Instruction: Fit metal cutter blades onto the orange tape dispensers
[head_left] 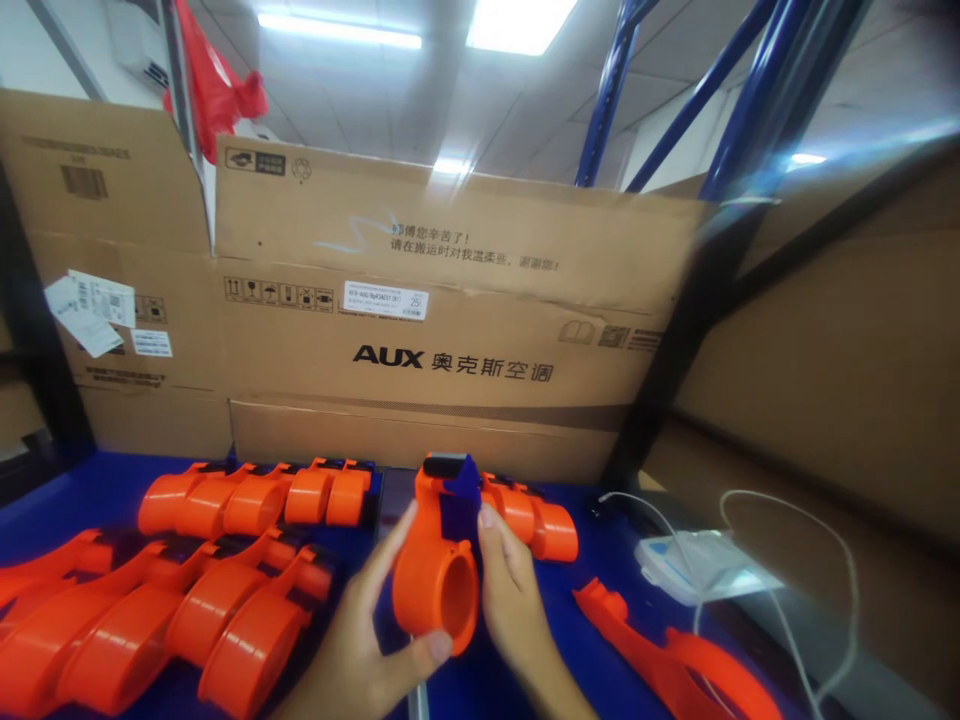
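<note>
Between my hands is an orange tape dispenser (420,575), held upright with its round hub opening turned to the right. It carries a dark roller at the top and a blue plate (460,512) beneath it. My left hand (367,630) wraps around the hub, its thumb resting at the lower rim. Thumb and fingers of my right hand (514,590) pinch the right edge near the blue plate; the fingertips are partly hidden behind it. At right lies a loose orange dispenser part (637,640), a long frame with a ring.
Several more orange tape dispensers (251,640) stand in rows at left, others (551,530) behind my right hand. A clear plastic box (697,565) and a white cable (851,600) lie at right. A cardboard sheet (450,330) walls off the back of the blue surface (547,610).
</note>
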